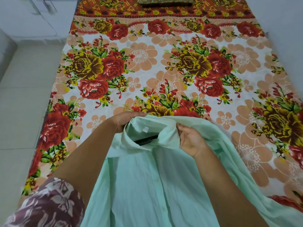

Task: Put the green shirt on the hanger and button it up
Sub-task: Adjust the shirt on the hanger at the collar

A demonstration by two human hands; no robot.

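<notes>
The pale green shirt [147, 181] hangs in front of me over the near end of the bed, its collar uppermost and its front placket with small buttons running down the middle. A dark hanger [146, 139] shows only as a black bar inside the neck opening; the rest is hidden by cloth. My left hand [122, 121] grips the shirt at the left side of the collar. My right hand [191, 139] pinches the collar and shoulder cloth on the right side.
A bed with a floral sheet [164, 66] of red, yellow and peach flowers fills the view ahead. A patterned pillow [165, 0] lies at the far end. Pale tiled floor [24, 95] runs along the left.
</notes>
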